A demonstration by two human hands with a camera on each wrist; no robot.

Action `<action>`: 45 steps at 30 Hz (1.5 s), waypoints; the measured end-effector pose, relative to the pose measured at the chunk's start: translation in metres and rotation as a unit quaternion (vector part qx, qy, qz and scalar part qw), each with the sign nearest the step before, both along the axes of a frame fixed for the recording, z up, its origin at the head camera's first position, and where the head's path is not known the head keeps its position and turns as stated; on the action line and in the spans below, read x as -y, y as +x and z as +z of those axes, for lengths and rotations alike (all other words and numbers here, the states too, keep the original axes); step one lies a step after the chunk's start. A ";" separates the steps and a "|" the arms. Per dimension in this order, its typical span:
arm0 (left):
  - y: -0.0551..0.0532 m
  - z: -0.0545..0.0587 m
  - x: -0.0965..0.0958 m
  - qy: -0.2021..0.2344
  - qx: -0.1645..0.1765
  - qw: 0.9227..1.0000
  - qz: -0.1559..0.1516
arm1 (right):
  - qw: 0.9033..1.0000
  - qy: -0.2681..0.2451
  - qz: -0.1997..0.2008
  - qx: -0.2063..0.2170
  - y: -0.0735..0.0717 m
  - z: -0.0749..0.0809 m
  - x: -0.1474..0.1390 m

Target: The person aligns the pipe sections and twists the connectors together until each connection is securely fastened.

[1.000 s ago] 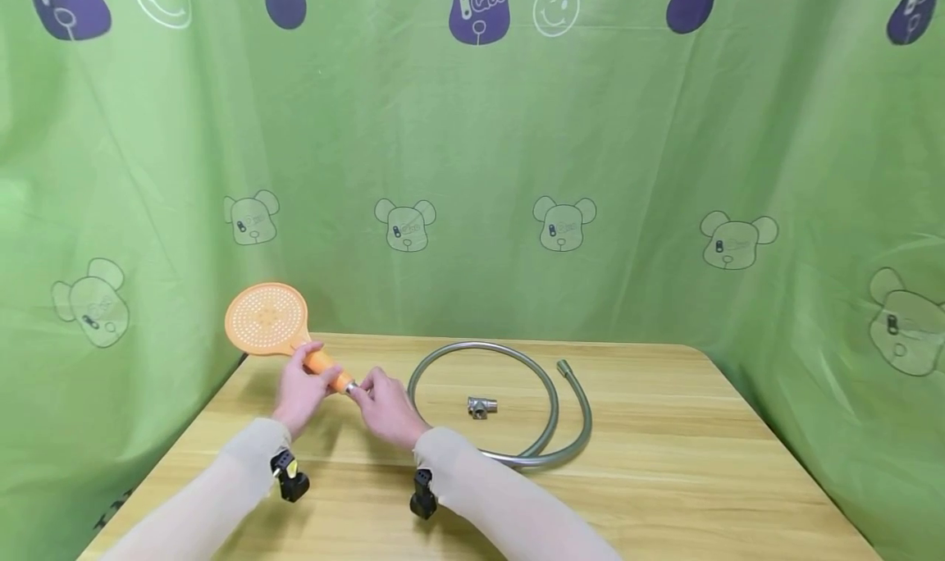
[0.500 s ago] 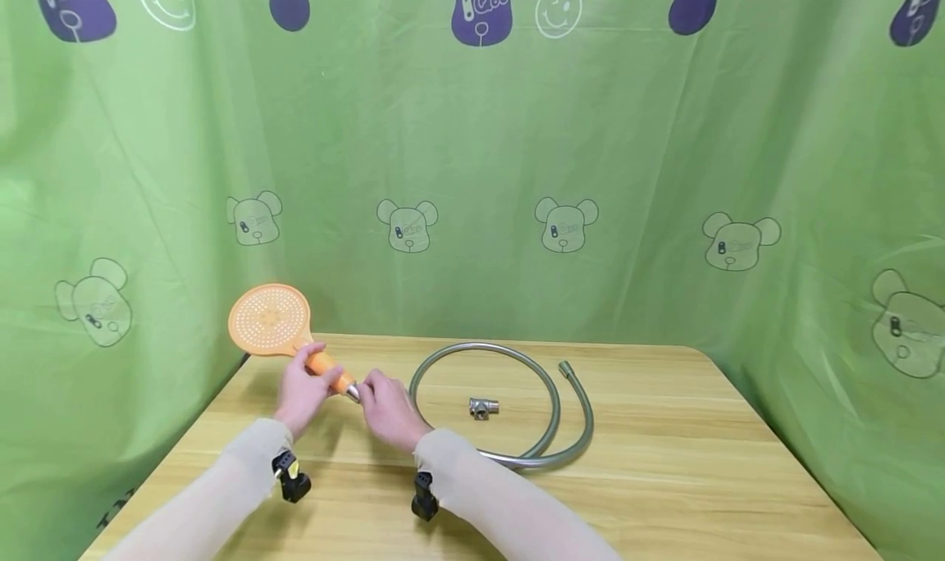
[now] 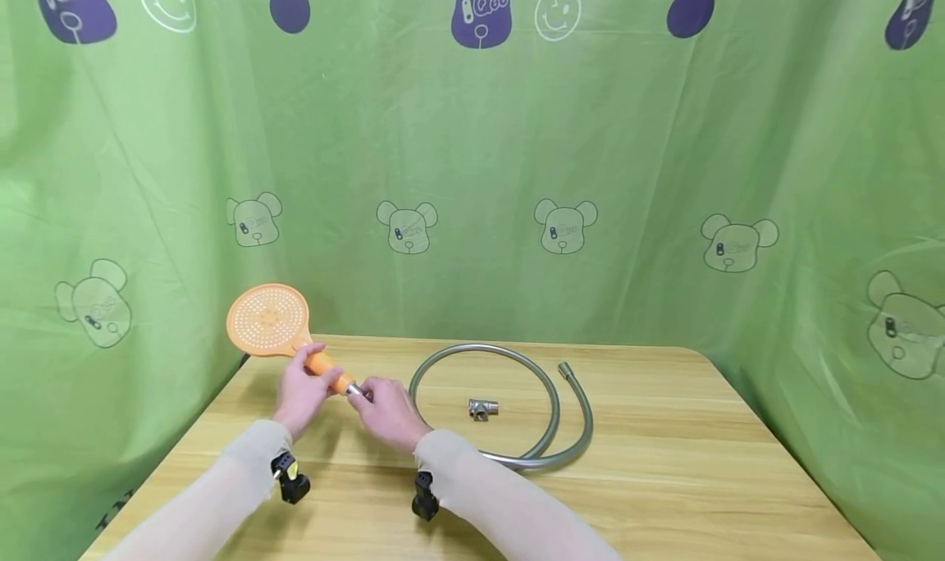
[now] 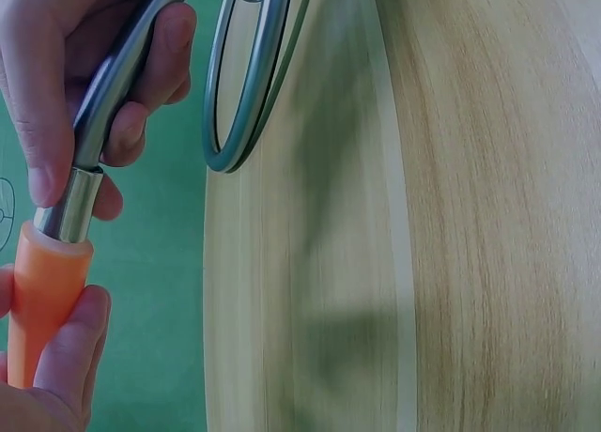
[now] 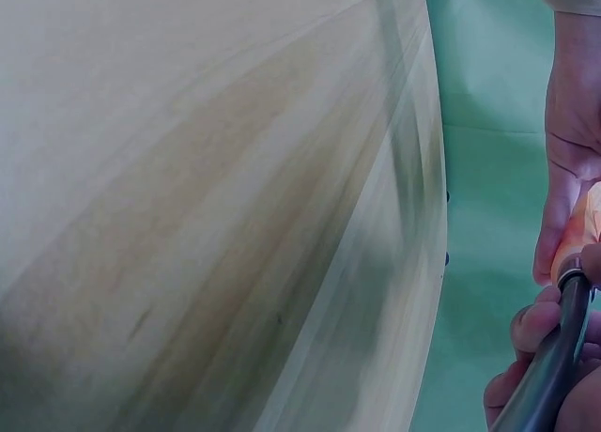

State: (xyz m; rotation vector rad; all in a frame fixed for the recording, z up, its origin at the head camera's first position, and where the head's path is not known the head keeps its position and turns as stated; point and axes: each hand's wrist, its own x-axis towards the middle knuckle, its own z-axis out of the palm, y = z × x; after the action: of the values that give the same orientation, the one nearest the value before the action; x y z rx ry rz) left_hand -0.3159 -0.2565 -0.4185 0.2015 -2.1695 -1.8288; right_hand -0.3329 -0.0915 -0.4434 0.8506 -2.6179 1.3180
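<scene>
Here our left hand (image 3: 299,397) gripped the showerhead (image 3: 267,319) | our right hand (image 3: 391,413) gripped the hose (image 4: 117,84) | table (image 3: 664,446) spread rightward past hose, showerhead near its far left corner

A metal fitting (image 3: 483,408) lies on the wood-grained tabletop (image 3: 679,462). A green curtain (image 3: 472,126) hangs behind and along both sides, printed with outlined bear heads (image 3: 564,228), white smiley faces (image 3: 558,13), purple dots (image 3: 289,8) and purple figures (image 3: 481,20).
</scene>
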 end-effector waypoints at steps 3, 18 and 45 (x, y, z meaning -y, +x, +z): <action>0.000 0.001 0.000 -0.001 0.001 1.000 0.001 | 1.000 -0.003 0.003 0.009 0.000 0.001 0.000; 0.002 0.002 -0.002 -0.004 -0.006 1.000 0.001 | 1.000 0.011 -0.008 0.020 0.006 0.005 -0.002; 0.003 -0.003 -0.001 0.004 -0.008 1.000 0.007 | 0.999 -0.007 -0.008 0.044 0.003 0.006 -0.001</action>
State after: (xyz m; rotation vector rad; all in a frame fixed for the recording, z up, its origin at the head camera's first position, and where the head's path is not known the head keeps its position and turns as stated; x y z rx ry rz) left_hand -0.3133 -0.2551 -0.4211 0.2023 -2.1450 -1.8270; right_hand -0.3299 -0.0901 -0.4372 0.7863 -2.6708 1.3992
